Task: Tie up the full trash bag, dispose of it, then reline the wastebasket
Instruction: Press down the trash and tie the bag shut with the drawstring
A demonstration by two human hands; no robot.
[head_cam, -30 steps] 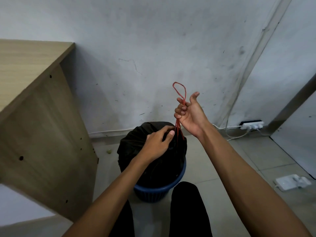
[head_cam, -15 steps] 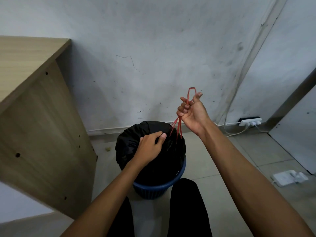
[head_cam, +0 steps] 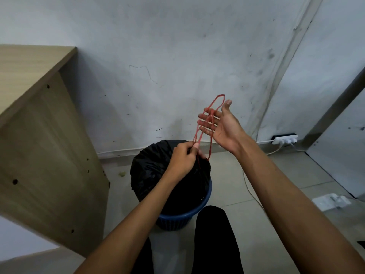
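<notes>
A full black trash bag [head_cam: 150, 171] sits in a blue wastebasket [head_cam: 183, 216] on the floor by the wall. Red drawstrings [head_cam: 211, 107] rise from the bag's gathered mouth. My left hand [head_cam: 183, 157] pinches the strings just above the bag's top. My right hand [head_cam: 221, 127] is raised above and to the right, palm up with fingers spread straight, and the red loops are draped around those fingers.
A wooden desk [head_cam: 39, 123] stands close on the left. A white power strip [head_cam: 284, 139] with cables lies by the wall at right, and a white device [head_cam: 331, 201] lies on the tiled floor. My dark-clad legs [head_cam: 215, 240] are just in front of the basket.
My right hand has uncurled from a grip to spread fingers with the red loops around them. My left hand has left the bag's top and now pinches the strings.
</notes>
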